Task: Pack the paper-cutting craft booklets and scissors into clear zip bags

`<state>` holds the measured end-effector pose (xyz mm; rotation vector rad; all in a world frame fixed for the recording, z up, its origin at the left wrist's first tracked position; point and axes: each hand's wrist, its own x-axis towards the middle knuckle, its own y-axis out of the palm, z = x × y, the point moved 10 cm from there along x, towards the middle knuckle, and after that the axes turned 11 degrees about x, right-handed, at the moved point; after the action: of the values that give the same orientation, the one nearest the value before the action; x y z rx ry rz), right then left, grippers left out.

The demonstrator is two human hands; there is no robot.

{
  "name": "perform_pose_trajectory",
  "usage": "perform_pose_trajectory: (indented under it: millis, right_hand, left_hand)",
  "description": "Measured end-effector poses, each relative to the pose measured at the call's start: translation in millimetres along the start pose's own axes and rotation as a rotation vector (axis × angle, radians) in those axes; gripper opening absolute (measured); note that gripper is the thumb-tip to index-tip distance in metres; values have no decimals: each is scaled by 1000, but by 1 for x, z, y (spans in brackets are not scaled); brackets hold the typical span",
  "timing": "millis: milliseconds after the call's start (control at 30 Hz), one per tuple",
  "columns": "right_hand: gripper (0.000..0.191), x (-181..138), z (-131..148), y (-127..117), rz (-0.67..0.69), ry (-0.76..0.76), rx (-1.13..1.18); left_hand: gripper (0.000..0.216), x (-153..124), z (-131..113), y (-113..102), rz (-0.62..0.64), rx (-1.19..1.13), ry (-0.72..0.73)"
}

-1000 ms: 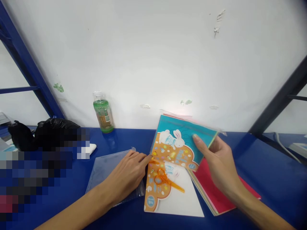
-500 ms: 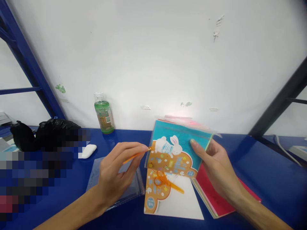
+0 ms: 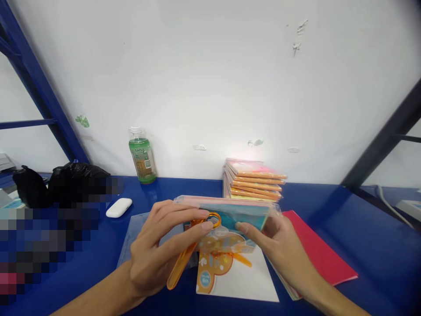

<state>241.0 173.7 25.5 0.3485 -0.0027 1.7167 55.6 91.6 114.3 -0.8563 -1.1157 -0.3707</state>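
My left hand [image 3: 158, 250] pinches orange plastic scissors [image 3: 181, 266], with one finger loop by the fingertips and the blades pointing down toward me. Those fingertips are at the packet's left part. In my right hand [image 3: 281, 248] is a clear plastic packet [image 3: 251, 217] of teal paper with a rabbit-printed card, thumb on its front; it is tipped so that its top edge faces me. Beneath it lies a white sheet with a brown printed corner [image 3: 243, 283], a second pair of orange scissors [image 3: 242, 260] on it, partly hidden.
Several filled packets [image 3: 256, 177] are stacked by the wall. Red paper [image 3: 317, 250] tops a pile on the right; clear plastic sleeves [image 3: 130, 237] lie at left. Further left are a white rounded case [image 3: 119, 207], a green-labelled bottle [image 3: 143, 162] and black bags [image 3: 79, 175].
My right hand has lowered the packet and tipped it toward me, uncovering the stack behind. The scissors in my left hand have swung to point down, their loop now at the packet.
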Motion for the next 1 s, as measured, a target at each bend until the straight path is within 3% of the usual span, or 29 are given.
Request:
perform_pose_trajectory:
  millis: [333, 633, 800, 1000]
  right_hand:
    - [26, -1, 10, 2, 0, -50, -120]
    - [23, -1, 9, 1, -4, -63, -139]
    - [24, -2, 9, 0, -13, -70, -156]
    - [24, -2, 12, 2, -17, -69, -190]
  left_hand:
    - [26, -3, 10, 0, -16, -108, -110]
    - [36, -8, 13, 0, -31, -132, -99]
    - [46, -7, 17, 1, -45, -22, -118]
    - [39, -1, 17, -3, -59, -8, -130]
